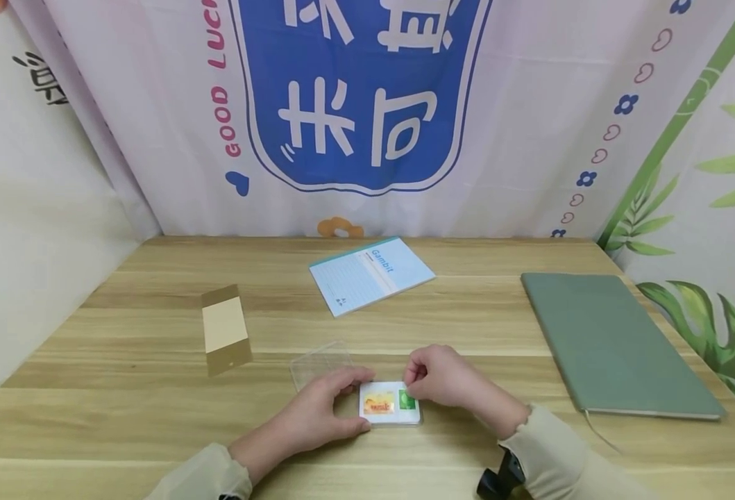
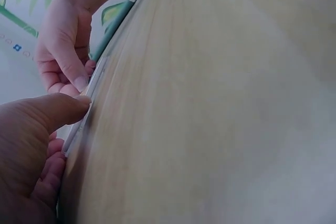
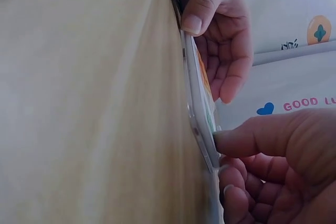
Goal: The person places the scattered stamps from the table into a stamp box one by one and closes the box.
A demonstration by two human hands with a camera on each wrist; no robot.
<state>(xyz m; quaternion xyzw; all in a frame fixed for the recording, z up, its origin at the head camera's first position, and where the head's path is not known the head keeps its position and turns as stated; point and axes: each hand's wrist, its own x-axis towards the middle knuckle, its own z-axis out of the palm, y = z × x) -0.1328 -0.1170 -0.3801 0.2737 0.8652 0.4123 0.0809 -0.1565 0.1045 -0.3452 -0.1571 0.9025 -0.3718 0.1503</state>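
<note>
On the table in front of me lies a small white card (image 1: 389,417) with a yellow-orange picture and a green picture, in a shallow clear plastic box (image 3: 190,103). My left hand (image 1: 317,411) holds the left side of the box between thumb and fingers. With bent fingers, my right hand (image 1: 443,376) pinches at the card's far right corner, partly covering the green picture. In the right wrist view the right thumb (image 3: 252,137) presses on the card's edge. A clear plastic lid (image 1: 317,362) lies behind the left hand, partly hidden by it.
A brown and cream paper sleeve (image 1: 225,326) lies on the left of the wooden table (image 1: 123,396). Farther back is a light blue notebook (image 1: 370,274). A large green notebook (image 1: 617,344) with a ribbon lies at right. Printed cloth (image 1: 517,125) hangs behind the table.
</note>
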